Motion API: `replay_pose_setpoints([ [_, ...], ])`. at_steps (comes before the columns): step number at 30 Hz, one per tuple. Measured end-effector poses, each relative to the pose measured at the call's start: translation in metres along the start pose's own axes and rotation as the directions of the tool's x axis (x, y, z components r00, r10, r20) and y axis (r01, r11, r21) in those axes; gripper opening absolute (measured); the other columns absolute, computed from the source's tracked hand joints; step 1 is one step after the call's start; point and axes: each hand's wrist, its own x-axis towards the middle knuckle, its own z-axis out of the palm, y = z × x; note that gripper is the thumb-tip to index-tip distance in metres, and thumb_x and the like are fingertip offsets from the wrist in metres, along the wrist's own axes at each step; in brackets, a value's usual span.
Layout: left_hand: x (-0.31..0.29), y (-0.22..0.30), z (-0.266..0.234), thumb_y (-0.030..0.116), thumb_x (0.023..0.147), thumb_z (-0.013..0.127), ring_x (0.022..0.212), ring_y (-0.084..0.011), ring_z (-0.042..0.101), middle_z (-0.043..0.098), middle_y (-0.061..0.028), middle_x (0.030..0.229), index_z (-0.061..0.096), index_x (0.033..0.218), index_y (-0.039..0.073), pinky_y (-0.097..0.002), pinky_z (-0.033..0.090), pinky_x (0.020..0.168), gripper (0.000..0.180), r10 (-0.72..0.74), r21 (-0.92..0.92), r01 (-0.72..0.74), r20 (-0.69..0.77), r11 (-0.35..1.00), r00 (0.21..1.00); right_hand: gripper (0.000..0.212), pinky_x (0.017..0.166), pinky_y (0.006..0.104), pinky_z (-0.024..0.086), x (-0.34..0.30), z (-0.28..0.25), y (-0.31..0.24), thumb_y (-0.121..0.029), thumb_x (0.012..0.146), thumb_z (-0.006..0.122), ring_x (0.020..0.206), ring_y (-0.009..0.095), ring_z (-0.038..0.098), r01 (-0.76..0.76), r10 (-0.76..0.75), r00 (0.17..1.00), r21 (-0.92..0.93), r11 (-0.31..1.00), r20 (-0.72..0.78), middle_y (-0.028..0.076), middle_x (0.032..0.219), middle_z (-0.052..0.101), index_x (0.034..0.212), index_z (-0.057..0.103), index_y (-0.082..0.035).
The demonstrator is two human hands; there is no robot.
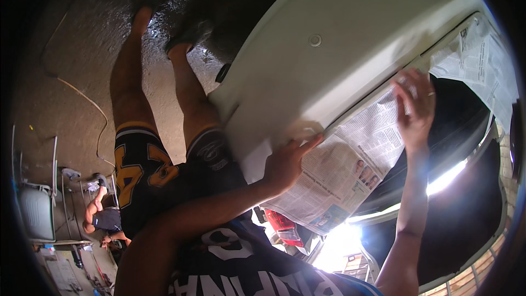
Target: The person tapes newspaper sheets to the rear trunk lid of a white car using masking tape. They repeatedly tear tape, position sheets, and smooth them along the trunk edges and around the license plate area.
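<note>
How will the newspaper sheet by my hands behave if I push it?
The newspaper sheet looks thin, so it's probably light and floppy. Being plain printed paper, it might crease or tear under a hard push. Its matte surface suggests little slipperiness.

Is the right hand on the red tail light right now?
No, the right hand is at the newspaper near its upper edge, well apart from the red tail light.

Print fills the newspaper [341,171] (orange numerals [130,182] mark the shorts [189,180], white letters [239,285] the shirt [268,267]).
</note>
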Motion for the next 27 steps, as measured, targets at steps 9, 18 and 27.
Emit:
replay_pose_setpoints([
  [9,-0.004,0.001,-0.005,-0.008,0.097,0.054,0.089,-0.0278,0.065,0.064,-0.0119,0.096,0.055,0.152,0.032,-0.0420,0.052,0.083,0.069,0.002,0.053,-0.002,-0.008,0.999,1.000,0.020,0.091,0.0443,0.052,0.037,-0.010,0.068,-0.029,0.096,0.073,0.102,0.029,0.064,-0.262,0.269,0.963,-0.155,0.952,0.022,0.006,0.105,0.068,0.106,0.074,-0.011],
  [18,-0.009,0.005,-0.019,-0.007,0.097,0.057,0.076,-0.0252,0.060,0.058,-0.0108,0.087,0.054,0.153,0.034,-0.0416,0.050,0.073,0.070,0.048,0.002,-0.048,-0.039,0.999,0.998,0.019,0.094,0.0443,0.050,0.054,-0.018,0.088,-0.025,0.094,0.073,0.101,0.028,0.064,-0.432,0.414,0.865,0.000,0.902,0.285,0.009,0.100,0.068,0.098,0.070,-0.006],
  [27,-0.008,0.002,-0.024,-0.008,0.095,0.058,0.076,-0.0271,0.063,0.058,-0.0117,0.087,0.054,0.153,0.035,-0.0422,0.051,0.074,0.072,0.043,0.010,-0.043,-0.006,0.999,0.999,0.008,0.090,0.0460,0.052,0.059,-0.012,0.082,-0.012,0.098,0.066,0.099,0.031,0.065,-0.439,0.417,0.860,0.008,0.899,0.294,0.013,0.099,0.068,0.098,0.064,-0.005],
])
